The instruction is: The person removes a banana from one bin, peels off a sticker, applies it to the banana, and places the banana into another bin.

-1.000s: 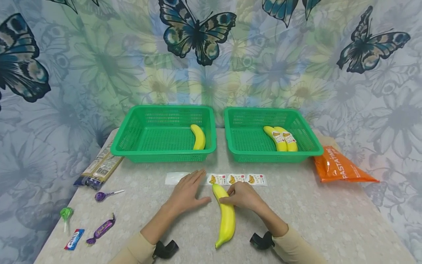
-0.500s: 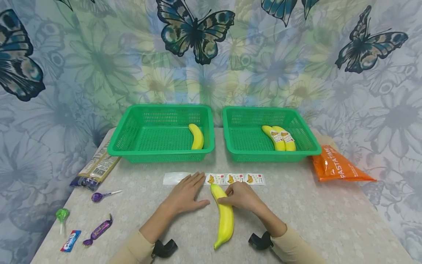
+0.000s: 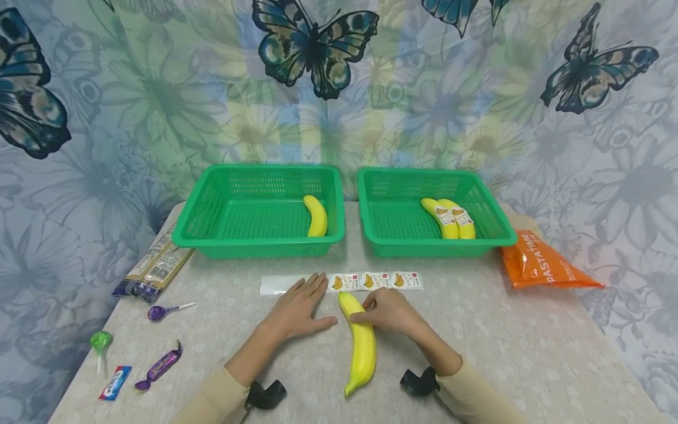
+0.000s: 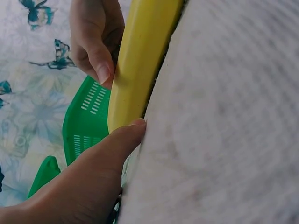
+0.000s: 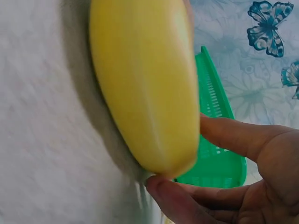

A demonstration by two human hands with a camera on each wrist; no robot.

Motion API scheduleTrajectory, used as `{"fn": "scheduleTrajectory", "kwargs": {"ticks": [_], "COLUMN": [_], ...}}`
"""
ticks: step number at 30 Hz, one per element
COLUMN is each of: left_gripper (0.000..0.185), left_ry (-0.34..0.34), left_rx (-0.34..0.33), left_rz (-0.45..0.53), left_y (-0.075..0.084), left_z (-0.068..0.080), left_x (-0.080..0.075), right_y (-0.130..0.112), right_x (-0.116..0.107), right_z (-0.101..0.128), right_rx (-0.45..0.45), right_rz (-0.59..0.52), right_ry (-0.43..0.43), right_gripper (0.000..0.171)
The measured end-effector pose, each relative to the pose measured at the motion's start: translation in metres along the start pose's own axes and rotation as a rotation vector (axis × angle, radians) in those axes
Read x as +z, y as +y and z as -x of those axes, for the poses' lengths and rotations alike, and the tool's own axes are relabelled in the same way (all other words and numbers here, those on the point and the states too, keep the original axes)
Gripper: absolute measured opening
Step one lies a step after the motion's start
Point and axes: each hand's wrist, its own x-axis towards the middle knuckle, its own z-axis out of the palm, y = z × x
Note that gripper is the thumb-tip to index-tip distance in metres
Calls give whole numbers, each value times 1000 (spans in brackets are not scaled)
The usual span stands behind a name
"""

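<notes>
A yellow banana (image 3: pixel 362 350) lies lengthwise on the table in the head view, its far end just below a strip of banana-picture stickers (image 3: pixel 375 281). My right hand (image 3: pixel 391 312) holds this banana near its far end, thumb on top and curled fingers at its right side. In the right wrist view, the thumb and fingers stand around one end of the banana (image 5: pixel 145 88). My left hand (image 3: pixel 299 306) rests on the strip with fingers extended, covering part of it. Its thumb points toward the banana; in the left wrist view it appears close to the banana (image 4: pixel 140 65).
A green basket (image 3: pixel 259 242) at the back left holds one plain banana (image 3: pixel 316 217). Another green basket (image 3: pixel 439 242) holds two stickered bananas (image 3: pixel 450 219). Wrapped candies and lollipops (image 3: pixel 156 313) lie left, by a long packet (image 3: pixel 159 265). An orange pasta bag (image 3: pixel 545 262) lies right.
Both hands and the banana stay nearly where they were. The whole head view has shifted slightly.
</notes>
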Motion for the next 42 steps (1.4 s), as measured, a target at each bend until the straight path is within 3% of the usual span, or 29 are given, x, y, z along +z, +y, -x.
{"fn": "scheduleTrajectory", "kwargs": {"ticks": [7,12,17,29,35,42], "left_gripper": [95,96,95,96,96,97], "left_ry": [-17,-7,-2,-25,-17,-29], "left_rx": [-6,-7,-5,-7,-7,-25], "left_rz": [25,53,59,74,97,89], "left_y": [1,1,1,1,2,1], "left_z": [0,1,1,1,4,4], "left_x": [-3,-3,-2,-1,0,-3], "right_y": [3,3,-1,-16,-21,-25], "right_x": [-13,-20,-22,-14,-8,-4], "right_z": [-9,-26,-52,-97,-104,-106], "right_rx": [-61,-231,-375,-467,-521,-605], "right_rz": [-4,25,121,362,436,530], "right_ry": [41,33,26,-90,-155,-145], "right_gripper": [28,27,29,41,44,41]}}
